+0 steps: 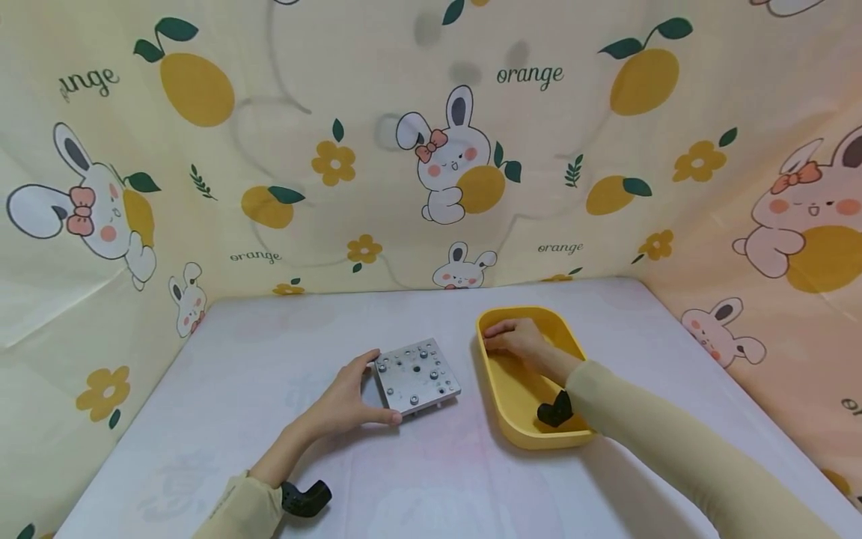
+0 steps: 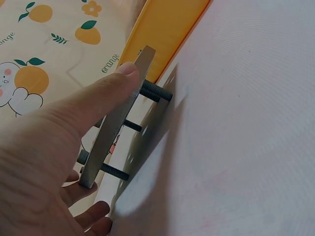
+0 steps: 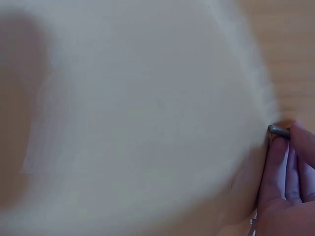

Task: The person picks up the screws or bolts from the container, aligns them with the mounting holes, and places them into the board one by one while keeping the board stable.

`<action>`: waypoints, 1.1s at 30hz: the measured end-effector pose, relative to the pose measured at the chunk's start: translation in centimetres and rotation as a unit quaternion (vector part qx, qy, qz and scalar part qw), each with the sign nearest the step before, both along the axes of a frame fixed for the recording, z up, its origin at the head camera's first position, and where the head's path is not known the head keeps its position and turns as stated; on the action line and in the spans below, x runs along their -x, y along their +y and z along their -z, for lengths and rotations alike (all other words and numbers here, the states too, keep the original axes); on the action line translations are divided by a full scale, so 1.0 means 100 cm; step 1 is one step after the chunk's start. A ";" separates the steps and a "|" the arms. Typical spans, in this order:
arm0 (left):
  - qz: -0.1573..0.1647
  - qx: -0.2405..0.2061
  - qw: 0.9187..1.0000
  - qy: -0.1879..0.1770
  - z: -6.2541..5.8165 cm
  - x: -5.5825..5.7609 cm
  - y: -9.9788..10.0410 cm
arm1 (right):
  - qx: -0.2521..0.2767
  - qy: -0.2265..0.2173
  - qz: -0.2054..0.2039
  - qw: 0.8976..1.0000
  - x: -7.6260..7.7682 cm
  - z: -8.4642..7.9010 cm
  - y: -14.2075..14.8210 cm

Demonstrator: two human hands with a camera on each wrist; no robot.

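My left hand [image 1: 342, 400] holds a square silver metal plate [image 1: 402, 376] by its left side, thumb on the near edge and fingers at the far corner. The plate bears several holes and socket-head screws. In the left wrist view, threaded screw shanks [image 2: 115, 172] stick out of its underside, and the plate is tilted. My right hand [image 1: 521, 340] reaches into a yellow tray [image 1: 500, 408], at its far left part. Between thumb and fingers it pinches a small dark metal rod-like piece [image 3: 279, 131]; its exact kind is partly hidden by the fingers.
The tray stands right of the plate on a white-covered table [image 1: 283, 322]. A printed cloth [image 1: 377, 75] with rabbits and oranges rises behind and at both sides. Dark wrist-worn pieces show at the left cuff [image 1: 306, 499] and over the tray by the right cuff [image 1: 555, 410].
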State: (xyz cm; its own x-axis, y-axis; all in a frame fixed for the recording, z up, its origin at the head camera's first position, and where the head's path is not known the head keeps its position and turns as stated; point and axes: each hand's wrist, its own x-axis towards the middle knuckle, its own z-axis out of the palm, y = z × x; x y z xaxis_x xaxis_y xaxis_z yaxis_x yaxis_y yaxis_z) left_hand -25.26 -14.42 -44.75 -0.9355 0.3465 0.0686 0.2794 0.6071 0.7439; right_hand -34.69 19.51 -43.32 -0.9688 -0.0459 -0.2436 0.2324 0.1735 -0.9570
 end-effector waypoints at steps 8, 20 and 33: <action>-0.001 -0.004 1.000 0.001 0.001 0.002 0.000 | 0.016 0.016 -0.012 1.000 0.000 0.000 0.001; -0.005 -0.001 1.000 -0.006 0.000 -0.001 0.001 | 0.036 0.018 -0.086 0.996 0.000 0.002 0.005; 0.001 0.005 1.000 -0.007 -0.002 -0.003 0.000 | -0.027 0.049 -0.145 0.988 0.003 0.004 0.009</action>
State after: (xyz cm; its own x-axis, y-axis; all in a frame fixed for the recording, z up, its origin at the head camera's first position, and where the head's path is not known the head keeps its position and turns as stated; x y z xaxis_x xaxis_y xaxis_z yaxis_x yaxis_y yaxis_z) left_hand -24.95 -14.41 -44.56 -0.9359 0.3483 0.0527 0.2701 0.6137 0.7419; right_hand -35.02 20.39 -43.73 -0.9355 -0.3153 -0.1593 0.0725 0.2701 -0.9601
